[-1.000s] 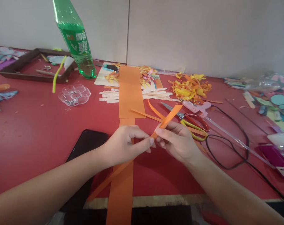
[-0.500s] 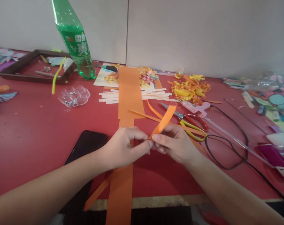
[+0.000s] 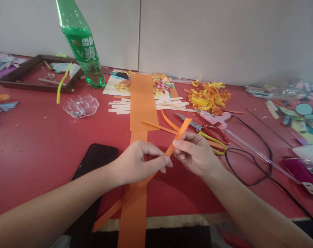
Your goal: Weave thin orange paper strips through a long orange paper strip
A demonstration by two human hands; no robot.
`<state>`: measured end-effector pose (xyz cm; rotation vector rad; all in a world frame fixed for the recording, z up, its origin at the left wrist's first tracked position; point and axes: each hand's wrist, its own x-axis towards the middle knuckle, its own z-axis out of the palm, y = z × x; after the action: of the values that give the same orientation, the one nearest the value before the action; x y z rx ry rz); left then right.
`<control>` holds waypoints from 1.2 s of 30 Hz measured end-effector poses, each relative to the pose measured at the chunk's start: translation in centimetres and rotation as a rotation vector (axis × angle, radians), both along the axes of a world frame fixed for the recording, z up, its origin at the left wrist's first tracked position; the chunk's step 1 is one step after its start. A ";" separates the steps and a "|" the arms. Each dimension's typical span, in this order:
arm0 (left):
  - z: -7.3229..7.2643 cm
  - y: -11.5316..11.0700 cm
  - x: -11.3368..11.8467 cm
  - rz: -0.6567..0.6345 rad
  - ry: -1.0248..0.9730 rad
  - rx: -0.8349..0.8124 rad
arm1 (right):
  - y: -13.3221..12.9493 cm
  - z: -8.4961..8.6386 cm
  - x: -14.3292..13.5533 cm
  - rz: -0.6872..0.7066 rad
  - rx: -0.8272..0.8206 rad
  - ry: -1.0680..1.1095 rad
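Red table (image 3: 48, 144) carries the work. Green soda bottle (image 3: 81, 46) stands near its back edge, left of centre. Wide orange paper sheet (image 3: 143, 103) lies mid-table; a narrower orange paper band (image 3: 134, 217) extends from it past the front edge. Black phone (image 3: 103, 155) rests left of the band. Left hand (image 3: 142, 162): thumb and fingertips pinching a thin orange paper strip (image 3: 183, 129). Right hand (image 3: 197, 155): thumb and forefinger pinching the same strip farther up. Strip is held above the table, nearer the front edge; its lower tail appears to cross the band.

Change: half a second ago the hands met; now a short span of strip shows between them. Judgement: right-hand grip shifted along the strip; handling unfinished. Scissors (image 3: 189, 121) lie beyond, untouched.
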<state>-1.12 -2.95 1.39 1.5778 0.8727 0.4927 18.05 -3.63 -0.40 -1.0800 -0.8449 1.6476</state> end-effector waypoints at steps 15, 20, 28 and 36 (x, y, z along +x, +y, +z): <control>-0.3 0.1 0.1 0.033 0.038 0.136 | -0.3 0.1 -0.3 0.130 0.023 -0.022; -0.3 0.1 0.1 0.041 0.000 0.154 | -0.2 0.2 -0.3 0.121 0.018 -0.028; -0.4 0.0 0.0 0.053 0.047 0.152 | 0.1 0.2 0.3 0.063 -0.006 -0.020; -0.5 0.1 -0.2 0.072 0.060 0.081 | 0.0 0.4 0.1 0.051 0.009 -0.026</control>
<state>-1.30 -2.87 0.87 1.6460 0.9679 0.5401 18.13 -3.59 0.04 -1.0840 -0.9028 1.6739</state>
